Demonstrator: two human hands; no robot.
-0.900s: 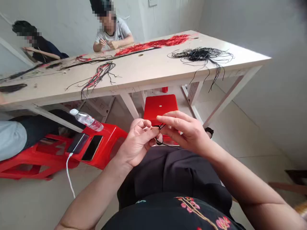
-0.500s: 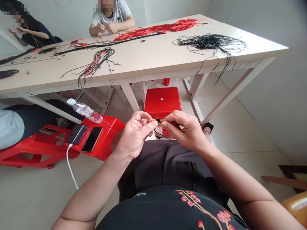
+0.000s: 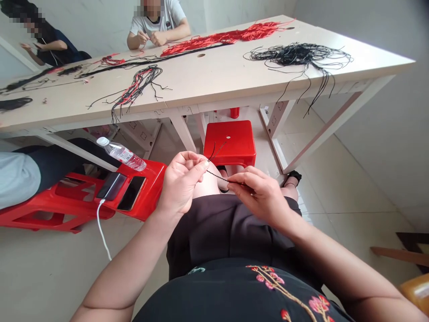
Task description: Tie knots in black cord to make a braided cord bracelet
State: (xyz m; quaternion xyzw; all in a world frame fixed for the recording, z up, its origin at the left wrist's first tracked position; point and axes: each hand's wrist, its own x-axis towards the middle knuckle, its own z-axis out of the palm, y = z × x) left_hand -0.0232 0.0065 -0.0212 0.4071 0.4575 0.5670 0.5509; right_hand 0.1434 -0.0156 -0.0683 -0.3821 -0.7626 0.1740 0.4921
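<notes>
Over a red stool (image 3: 229, 143), left hand (image 3: 181, 183) and right hand (image 3: 259, 194) pinch a thin, twisted black cord (image 3: 217, 175).

Black cord tangle (image 3: 298, 56) on the pale surface (image 3: 208, 76), far right; red cord bundle (image 3: 221, 38), far centre; near left, water bottle (image 3: 122, 154) and smartphones (image 3: 131, 193) atop a red plastic stool (image 3: 152, 176).

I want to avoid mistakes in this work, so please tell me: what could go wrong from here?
The thin black cord is pinched only between the fingertips of the left hand and right hand, so it may slip or loosen. The water bottle lies on the red stool near the phones; the left arm could perhaps knock it onto them. The black strands hanging over the table edge could snag on something passing.
</notes>
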